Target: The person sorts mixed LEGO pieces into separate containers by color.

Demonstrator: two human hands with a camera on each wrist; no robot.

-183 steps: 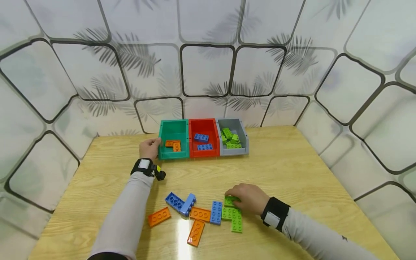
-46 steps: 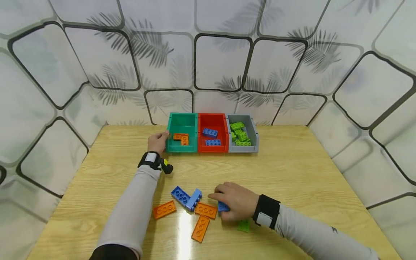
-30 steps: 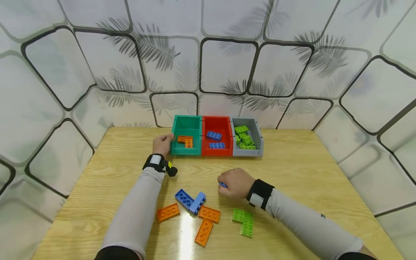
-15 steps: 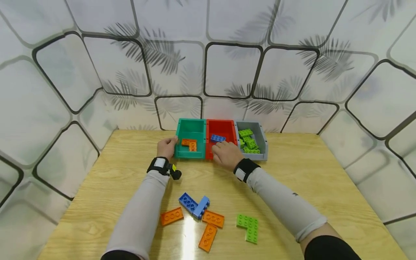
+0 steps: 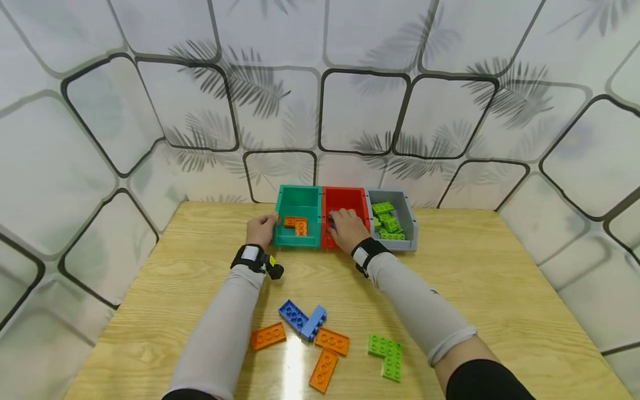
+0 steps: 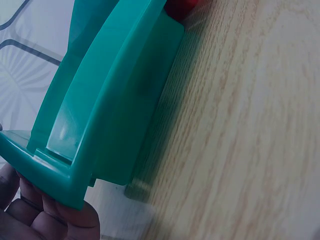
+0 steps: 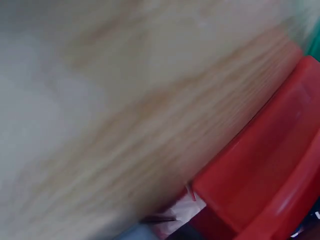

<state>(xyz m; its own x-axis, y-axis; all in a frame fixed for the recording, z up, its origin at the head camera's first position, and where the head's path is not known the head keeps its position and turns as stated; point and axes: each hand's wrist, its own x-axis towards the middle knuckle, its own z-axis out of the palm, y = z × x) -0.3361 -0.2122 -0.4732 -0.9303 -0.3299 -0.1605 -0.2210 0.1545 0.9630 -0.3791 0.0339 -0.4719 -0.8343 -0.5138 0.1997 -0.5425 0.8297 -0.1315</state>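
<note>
My left hand point(image 5: 261, 229) grips the left side wall of the green bin point(image 5: 312, 241); in the left wrist view its curled fingers point(image 6: 82, 220) lie against the bin's end. Two orange bricks point(image 5: 300, 226) lie inside that bin. My right hand point(image 5: 348, 229) reaches into the red bin point(image 5: 345, 194), fingers pointing down and left. Bits of a blue brick point(image 5: 331, 217) show beside the fingertips; whether the hand pinches one is hidden. In the right wrist view, the red bin point(image 7: 260, 165) fills the lower right.
The grey bin point(image 5: 407, 245) at right holds several lime green bricks point(image 5: 387, 221). Nearer on the wooden table point(image 5: 450, 289) lie two blue bricks point(image 5: 294, 316), several orange bricks point(image 5: 323, 370) and two lime green bricks point(image 5: 392, 361). A patterned curtain stands behind the bins.
My right hand took a blue brick from beside the green ones and carried it forward into the red bin. Earlier, it handled a green brick. My left hand stays on the green bin.
</note>
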